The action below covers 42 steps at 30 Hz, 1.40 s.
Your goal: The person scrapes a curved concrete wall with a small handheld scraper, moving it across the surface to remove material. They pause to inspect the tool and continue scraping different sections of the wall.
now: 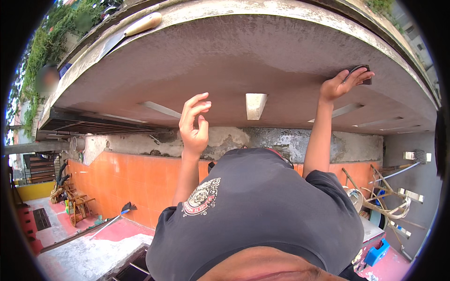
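My right hand [340,84] presses a dark, bent sheet [366,74], which looks like sandpaper, flat against the grey plastered wall [225,59]. My fingers and thumb cover part of this sheet. Holding nothing, my left hand [195,124] is raised before the wall with its fingers loosely curled and apart. Whether it touches the wall I cannot tell. On the wall's pale top ledge [197,11], to the left, lies a putty knife [143,24] with a wooden handle and a thin metal blade. A slot-like opening [256,105] pierces the wall between my hands.
Below is an orange tiled floor [137,182] and a wet concrete strip [281,140] along the wall's foot. At right stand a bamboo frame [386,196] and a blue plastic item [377,252]. A broom [116,218] and wooden chair [79,207] are at left. Beyond the ledge is a person [49,79].
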Available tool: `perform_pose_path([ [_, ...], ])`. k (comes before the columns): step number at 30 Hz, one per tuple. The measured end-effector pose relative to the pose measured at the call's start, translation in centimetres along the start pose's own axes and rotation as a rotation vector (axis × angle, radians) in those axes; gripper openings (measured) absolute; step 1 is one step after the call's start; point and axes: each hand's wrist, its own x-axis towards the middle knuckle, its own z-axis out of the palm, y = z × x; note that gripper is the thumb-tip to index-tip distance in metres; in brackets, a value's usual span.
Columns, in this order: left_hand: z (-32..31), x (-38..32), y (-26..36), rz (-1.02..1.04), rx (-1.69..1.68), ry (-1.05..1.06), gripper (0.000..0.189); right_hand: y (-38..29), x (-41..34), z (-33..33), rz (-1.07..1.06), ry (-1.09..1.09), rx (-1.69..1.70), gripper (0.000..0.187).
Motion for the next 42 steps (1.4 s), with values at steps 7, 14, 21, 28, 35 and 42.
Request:
perform_pose_path([
  [7, -0.6, -0.9, -0.3, -0.021, -0.002, 0.109, 0.043, 0.8, 6.8, -3.1, 0.253, 0.158, 0.035, 0.073],
  [14, 0.0, -2.2, 1.3, -0.016, 0.036, 0.118, 0.034, -4.1, 0.9, 1.2, -0.042, -0.116, -0.039, 0.071],
  [21, 0.1, -4.4, 3.6, -0.066, 0.12, 0.165, 0.026, 2.8, 7.0, -3.3, 0.227, 0.11, -0.031, 0.065],
  [28, 2.0, -4.6, 4.1, -0.16, 0.169, 0.103, 0.028, -2.8, -1.7, 1.9, 0.014, -0.116, 0.01, 0.065],
  [35, 1.4, -5.6, 4.8, -0.139, 0.201, 0.099, 0.025, 2.9, 4.0, -1.7, 0.071, 0.121, -0.034, 0.065],
  [42, -0.9, -6.7, 2.6, -0.175, 0.027, 0.224, 0.022, -6.3, -2.1, 4.3, 0.256, 0.058, -0.063, 0.069],
])
